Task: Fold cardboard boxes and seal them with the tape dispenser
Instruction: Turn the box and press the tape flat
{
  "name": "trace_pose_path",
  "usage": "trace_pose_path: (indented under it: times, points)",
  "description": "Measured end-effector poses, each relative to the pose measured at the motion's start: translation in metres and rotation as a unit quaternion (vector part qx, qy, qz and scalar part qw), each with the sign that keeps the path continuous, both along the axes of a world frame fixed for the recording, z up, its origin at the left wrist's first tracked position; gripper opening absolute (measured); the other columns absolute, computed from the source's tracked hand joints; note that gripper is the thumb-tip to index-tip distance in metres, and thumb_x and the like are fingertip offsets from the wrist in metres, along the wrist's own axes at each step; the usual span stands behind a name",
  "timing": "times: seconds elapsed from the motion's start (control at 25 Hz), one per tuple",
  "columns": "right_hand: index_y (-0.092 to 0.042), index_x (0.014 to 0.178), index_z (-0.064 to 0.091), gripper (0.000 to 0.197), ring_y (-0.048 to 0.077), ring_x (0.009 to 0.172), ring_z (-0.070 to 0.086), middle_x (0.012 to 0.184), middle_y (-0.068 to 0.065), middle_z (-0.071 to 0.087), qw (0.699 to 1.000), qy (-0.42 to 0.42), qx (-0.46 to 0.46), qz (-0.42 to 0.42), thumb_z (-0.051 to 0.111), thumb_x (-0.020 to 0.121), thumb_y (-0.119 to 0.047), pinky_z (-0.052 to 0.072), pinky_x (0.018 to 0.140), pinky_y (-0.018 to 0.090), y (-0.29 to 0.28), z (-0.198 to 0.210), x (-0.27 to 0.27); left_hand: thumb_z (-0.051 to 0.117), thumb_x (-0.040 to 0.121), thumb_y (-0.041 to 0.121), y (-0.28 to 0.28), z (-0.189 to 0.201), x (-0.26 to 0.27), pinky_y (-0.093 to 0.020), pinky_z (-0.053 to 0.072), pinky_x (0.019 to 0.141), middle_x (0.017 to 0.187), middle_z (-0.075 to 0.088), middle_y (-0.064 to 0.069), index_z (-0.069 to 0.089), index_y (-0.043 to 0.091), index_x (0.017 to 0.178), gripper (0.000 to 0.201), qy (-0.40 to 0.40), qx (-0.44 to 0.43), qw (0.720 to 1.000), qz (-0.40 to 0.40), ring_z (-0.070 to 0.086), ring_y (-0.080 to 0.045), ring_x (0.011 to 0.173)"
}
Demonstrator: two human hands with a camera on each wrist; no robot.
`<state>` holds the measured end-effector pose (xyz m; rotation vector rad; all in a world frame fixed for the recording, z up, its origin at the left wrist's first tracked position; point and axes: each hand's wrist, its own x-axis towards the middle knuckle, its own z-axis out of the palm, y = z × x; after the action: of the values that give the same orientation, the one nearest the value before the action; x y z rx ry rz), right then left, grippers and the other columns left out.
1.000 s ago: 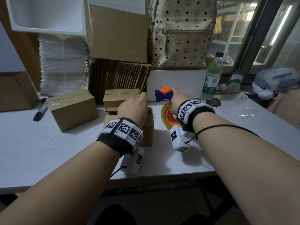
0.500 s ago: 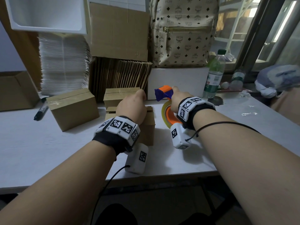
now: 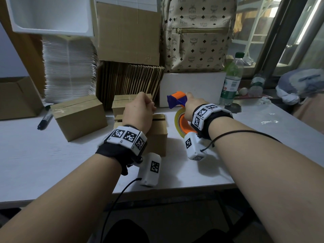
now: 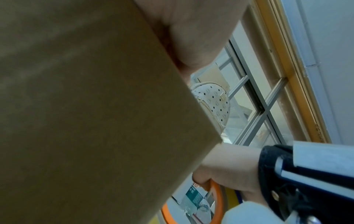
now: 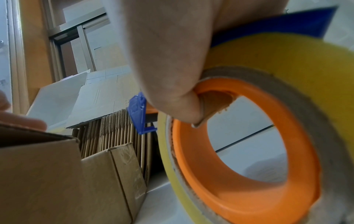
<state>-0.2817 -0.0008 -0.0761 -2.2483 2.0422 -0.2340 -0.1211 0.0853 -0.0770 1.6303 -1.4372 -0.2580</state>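
A small brown cardboard box [image 3: 157, 135] stands on the white table [image 3: 43, 155] in front of me, its top flaps down with a slit between them. My left hand [image 3: 140, 111] lies over its top with bent fingers, and the thumb runs down the side of the box [image 4: 95, 106]. Its fingertips [image 5: 25, 121] rest on the top flap. Just right of the box, my right hand [image 3: 191, 106] grips the blue and orange tape dispenser [image 3: 176, 99]. The thumb hooks into the orange core [image 5: 249, 189] of the yellowish tape roll [image 3: 178, 120].
Two taped boxes [image 3: 78, 118] [image 3: 122, 102] sit behind and to the left. Behind them are upright flat cartons [image 3: 129, 81], a white stack [image 3: 70, 67], a white box [image 3: 191, 88] under a backpack [image 3: 198, 32], a bottle [image 3: 231, 81] and a marker [image 3: 43, 120].
My left fingers have drawn back from the rear box and bent over the front box. The right hand with the dispenser has barely shifted.
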Motion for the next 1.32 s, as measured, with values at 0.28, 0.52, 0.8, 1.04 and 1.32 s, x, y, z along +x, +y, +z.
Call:
trace_pose_path:
  times: [0.28, 0.52, 0.8, 1.04, 1.32]
  points:
    - [-0.019, 0.135, 0.027, 0.063, 0.032, 0.081, 0.061, 0.092, 0.014, 0.059, 1.000, -0.002, 0.004, -0.001, 0.057, 0.080, -0.011, 0.055, 0.077, 0.048, 0.001, 0.000, -0.002, 0.050, 0.095, 0.026, -0.004, -0.002, 0.000, -0.033, 0.045, 0.073, 0.103, 0.065, -0.005, 0.051, 0.017, 0.109, 0.017, -0.107, 0.025, 0.994, 0.022, 0.059, -0.023, 0.092]
    - [-0.019, 0.133, 0.028, 0.061, 0.032, 0.081, 0.062, 0.091, 0.014, 0.059, 1.000, -0.007, 0.002, -0.001, 0.056, 0.080, -0.011, 0.055, 0.077, 0.048, -0.001, 0.000, 0.001, 0.047, 0.096, 0.028, -0.007, -0.003, -0.002, -0.036, 0.050, 0.074, 0.101, 0.067, -0.005, 0.049, 0.019, 0.103, 0.012, -0.103, 0.021, 0.994, 0.015, 0.061, -0.024, 0.091]
    - [-0.025, 0.137, 0.025, 0.059, 0.040, 0.102, 0.053, 0.111, 0.019, 0.054, 0.999, -0.026, -0.025, -0.039, 0.052, 0.084, -0.020, 0.047, 0.088, 0.053, 0.012, 0.004, 0.003, 0.044, 0.097, 0.035, -0.014, 0.001, -0.019, -0.033, 0.043, 0.073, 0.103, 0.064, -0.004, 0.054, 0.018, 0.112, 0.024, -0.099, 0.056, 0.993, 0.030, 0.057, -0.021, 0.091]
    - [-0.036, 0.148, 0.006, 0.074, 0.041, 0.107, 0.054, 0.120, 0.022, 0.052, 0.984, -0.119, -0.108, -0.081, 0.045, 0.088, -0.016, 0.047, 0.090, 0.053, 0.016, 0.052, -0.015, 0.032, 0.100, 0.037, -0.018, 0.007, -0.025, -0.034, 0.037, 0.081, 0.121, 0.050, -0.013, 0.060, 0.009, 0.106, 0.040, -0.074, 0.052, 0.996, 0.021, 0.051, -0.024, 0.100]
    - [-0.032, 0.149, 0.014, 0.080, 0.024, 0.072, 0.057, 0.100, 0.010, 0.053, 0.975, -0.189, -0.116, -0.012, 0.053, 0.083, -0.011, 0.052, 0.070, 0.033, 0.027, 0.091, 0.003, 0.042, 0.094, 0.011, -0.015, 0.013, -0.031, -0.025, 0.031, 0.074, 0.119, 0.040, -0.010, 0.041, 0.006, 0.116, 0.022, 0.175, -0.031, 0.983, 0.057, 0.044, -0.020, 0.088]
